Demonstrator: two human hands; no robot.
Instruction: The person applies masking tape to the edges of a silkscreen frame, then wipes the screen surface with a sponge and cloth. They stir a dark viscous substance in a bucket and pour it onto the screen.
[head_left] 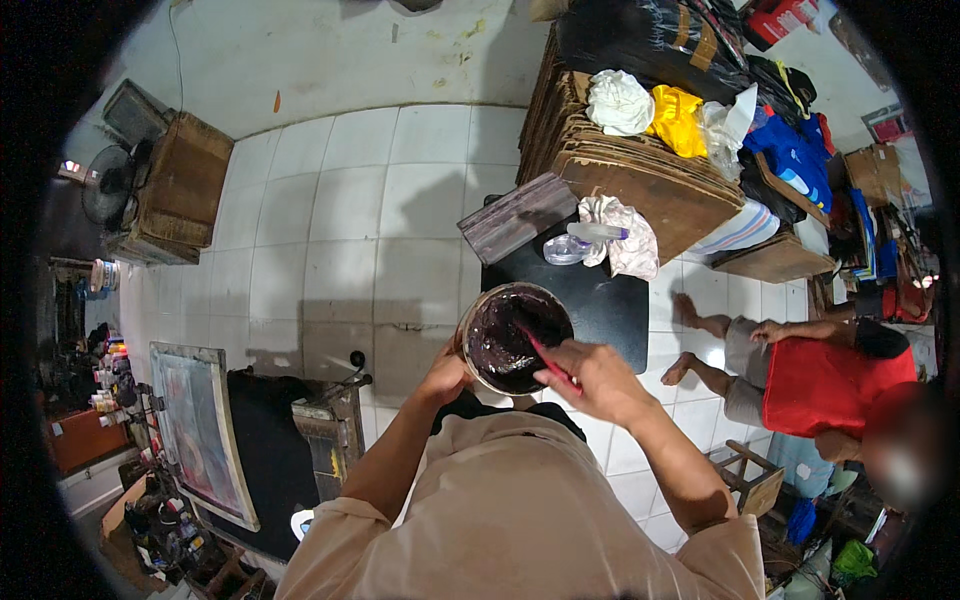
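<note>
A round tub (484, 372) of dark, glossy, thick paste is held in front of my body. My left hand (446, 375) grips its left side, with the fingers partly hidden by the wall. In my right hand (598, 382) is a pink-red stick-like tool (549, 360), whose far end dips into the dark paste (503, 330); that end is covered, so its kind cannot be told. Just beyond the tub stands a black table (610, 312). On it are a clear spray bottle (568, 249), a crumpled pale cloth (634, 247) and a dark, streaked flat frame (520, 217).
Stacked brown boards (640, 185) rise at the back right, topped with cloths and bags. A person in a red top (835, 385) is at the right. A framed screen (205, 430) lies at the left by a black surface. A fan (108, 185) stands beside a wooden box (182, 185).
</note>
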